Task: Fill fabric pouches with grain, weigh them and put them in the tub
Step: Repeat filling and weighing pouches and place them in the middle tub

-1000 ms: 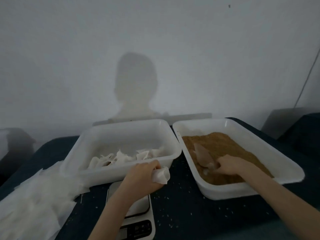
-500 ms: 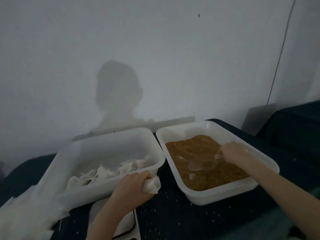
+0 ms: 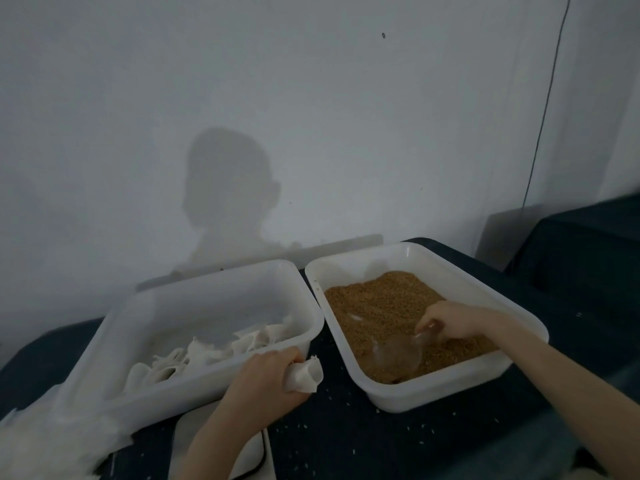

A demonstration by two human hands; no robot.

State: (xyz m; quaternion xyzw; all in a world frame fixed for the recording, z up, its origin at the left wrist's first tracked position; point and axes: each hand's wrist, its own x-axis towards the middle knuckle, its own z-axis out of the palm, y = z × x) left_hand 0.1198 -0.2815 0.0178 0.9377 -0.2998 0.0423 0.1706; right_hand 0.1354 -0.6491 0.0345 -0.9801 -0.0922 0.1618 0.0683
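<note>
Nearest, left hand [image 3: 266,382] grips an empty fabric pouch [image 3: 306,375], mouth facing right toward the grain tray [image 3: 450,386]. Beyond, right hand [image 3: 450,320] pinches a clear scoop [image 3: 398,351], its handle-to-bowl axis pointing back at the pouch.

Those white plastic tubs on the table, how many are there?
2. The left tub holds white fabric pouches; the right tub, beside it, holds brown grain, where the right hand works a clear scoop. None seems hidden.
</note>
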